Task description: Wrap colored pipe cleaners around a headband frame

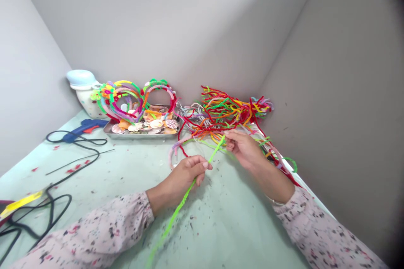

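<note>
A lime-green pipe cleaner (176, 211) runs slantwise across the front of the table. My left hand (187, 171) is closed around its middle part, thumb on top. At the upper end, my right hand (241, 145) pinches the tip between thumb and fingers. The lower end hangs toward the front edge of the view and is blurred. Just behind my hands lie a pale pink and lilac headband (173, 153) and a big tangle of coloured pipe cleaners (232, 107), mostly red, orange, yellow and green.
A metal tray (142, 136) of seashells stands at the back, with decorated headbands (121, 96) on it. To the left are a blue glue gun (82, 129), a black cord (50, 195) and a white cup with a blue lid (82, 79). Grey walls enclose the table (126, 172).
</note>
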`<state>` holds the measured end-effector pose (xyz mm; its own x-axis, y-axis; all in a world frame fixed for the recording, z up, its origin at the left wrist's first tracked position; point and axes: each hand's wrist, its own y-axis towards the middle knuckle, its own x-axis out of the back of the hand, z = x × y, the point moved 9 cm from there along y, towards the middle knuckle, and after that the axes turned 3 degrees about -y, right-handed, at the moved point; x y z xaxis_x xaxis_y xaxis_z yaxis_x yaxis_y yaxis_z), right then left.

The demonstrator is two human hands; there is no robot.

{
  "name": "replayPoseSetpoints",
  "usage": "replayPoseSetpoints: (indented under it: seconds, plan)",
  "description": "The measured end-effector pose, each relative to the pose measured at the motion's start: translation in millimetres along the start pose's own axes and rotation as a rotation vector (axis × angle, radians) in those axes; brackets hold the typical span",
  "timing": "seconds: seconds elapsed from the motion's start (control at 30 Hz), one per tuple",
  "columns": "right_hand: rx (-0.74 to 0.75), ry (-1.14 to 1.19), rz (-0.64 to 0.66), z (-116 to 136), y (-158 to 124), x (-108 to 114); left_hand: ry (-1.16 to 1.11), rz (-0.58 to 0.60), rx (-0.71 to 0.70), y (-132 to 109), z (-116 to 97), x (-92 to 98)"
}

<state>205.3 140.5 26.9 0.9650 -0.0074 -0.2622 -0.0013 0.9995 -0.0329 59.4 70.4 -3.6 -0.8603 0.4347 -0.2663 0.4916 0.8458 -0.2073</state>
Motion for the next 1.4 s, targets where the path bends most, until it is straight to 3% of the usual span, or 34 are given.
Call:
replayPoseSetpoints:
  seconds: [0.2, 0.47, 0.7, 0.9, 1.07, 1.4]
  plan:
    - [-0.004, 0.025, -0.021, 1.2, 4.7, 7.1, -0.007, 0.039, -0.006, -1.2, 2.6, -4.3]
    - [0.136, 0.022, -0.139, 19.5, 15.7, 40.2, 0.005, 0.061, 0.014, -0.8, 0.0, -4.9]
    - [0.096, -0.007, -0.155, 11.9, 24.0, 51.5, -0.027, 0.078, 0.006, -0.1, 2.9, -6.0]
    - [0.129, -0.025, -0.277, 26.2, 29.0, 86.0, -0.045, 0.139, 0.064, -2.6, 7.8, -9.3]
    - [0.231, -0.05, -0.354, 36.0, 27.6, 94.9, 0.022, 0.105, 0.033, -4.4, 0.2, -12.4]
    - [0.279, -0.033, -0.447, 46.7, 27.0, 118.5, 0.029, 0.16, 0.077, -6.2, 9.3, -10.8]
